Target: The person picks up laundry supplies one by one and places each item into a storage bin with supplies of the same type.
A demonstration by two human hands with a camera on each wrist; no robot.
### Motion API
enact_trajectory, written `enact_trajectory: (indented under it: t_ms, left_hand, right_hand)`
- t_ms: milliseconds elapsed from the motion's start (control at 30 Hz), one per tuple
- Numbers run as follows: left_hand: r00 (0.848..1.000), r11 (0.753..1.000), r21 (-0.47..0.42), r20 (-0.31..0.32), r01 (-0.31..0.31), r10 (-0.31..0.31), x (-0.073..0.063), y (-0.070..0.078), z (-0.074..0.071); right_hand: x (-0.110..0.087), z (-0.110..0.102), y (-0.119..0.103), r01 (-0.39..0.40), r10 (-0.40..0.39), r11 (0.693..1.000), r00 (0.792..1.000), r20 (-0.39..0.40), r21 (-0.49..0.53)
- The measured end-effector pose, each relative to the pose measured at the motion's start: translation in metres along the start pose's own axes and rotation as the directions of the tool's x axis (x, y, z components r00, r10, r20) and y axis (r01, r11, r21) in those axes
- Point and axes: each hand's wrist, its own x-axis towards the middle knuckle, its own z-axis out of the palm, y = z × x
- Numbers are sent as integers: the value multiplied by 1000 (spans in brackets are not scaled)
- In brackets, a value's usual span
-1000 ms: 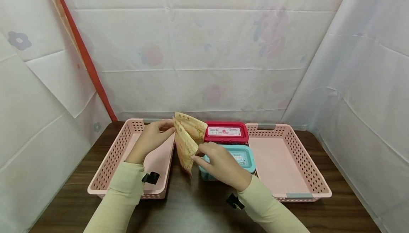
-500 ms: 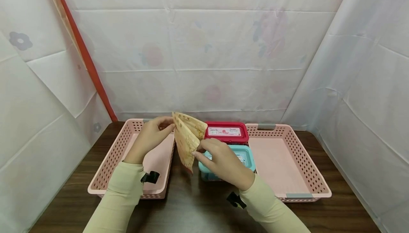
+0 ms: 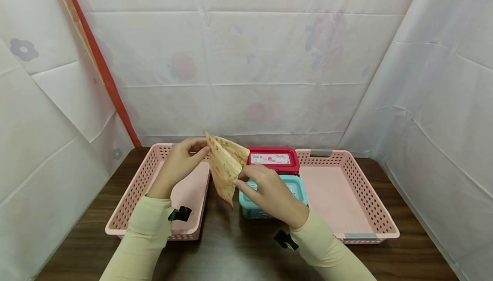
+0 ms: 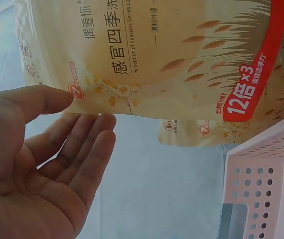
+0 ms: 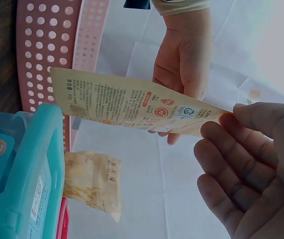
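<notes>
Between the two hands, a flat cream-yellow pouch (image 3: 221, 172) with printed grass and leaves is held upright. My left hand (image 3: 179, 167) pinches its left edge between thumb and fingers; the left wrist view shows the pouch's printed front (image 4: 146, 55) with a red band. The opposite top corner is pinched by my right hand (image 3: 269, 193), and small print covers the back face (image 5: 127, 102) in the right wrist view. A second similar pouch (image 3: 236, 150) stands just behind, partly hidden by the held one. Close below the right hand is a turquoise-lidded box (image 3: 296, 184).
Behind the turquoise box stands a box with a red lid (image 3: 275, 150). A pink perforated basket (image 3: 125, 202) lies at the left, under the left forearm. Another pink basket (image 3: 369, 195) is at the right. All rest on a dark wooden table (image 3: 231, 251) before white curtains.
The held pouch has tilted a little, its upper left corner rising and shifting left. My left hand moves slightly up and left with it; my right hand has shifted slightly right.
</notes>
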Motion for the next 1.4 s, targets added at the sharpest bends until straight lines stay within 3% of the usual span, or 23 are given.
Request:
enact_trajectory:
  t_ms: [533, 800, 1133, 1400]
  left_hand:
    - [997, 999, -52, -80, -3, -1, -5, 0, -7]
    - [988, 997, -63, -154, -42, 32, -9, -1, -8]
    - [982, 992, -122, -188, -36, 12, -13, -3, -8]
    - [973, 989, -126, -225, -73, 44, -16, -2, -8]
  right_hand:
    - [4, -6, 6, 10, -11, 1000, 998, -62, -19]
    - [4, -9, 11, -2, 3, 1000, 995, -98, 12]
    - [5, -11, 18, -79, 83, 996, 989, -126, 33]
    - [5, -11, 22, -121, 128, 991, 981, -145, 56]
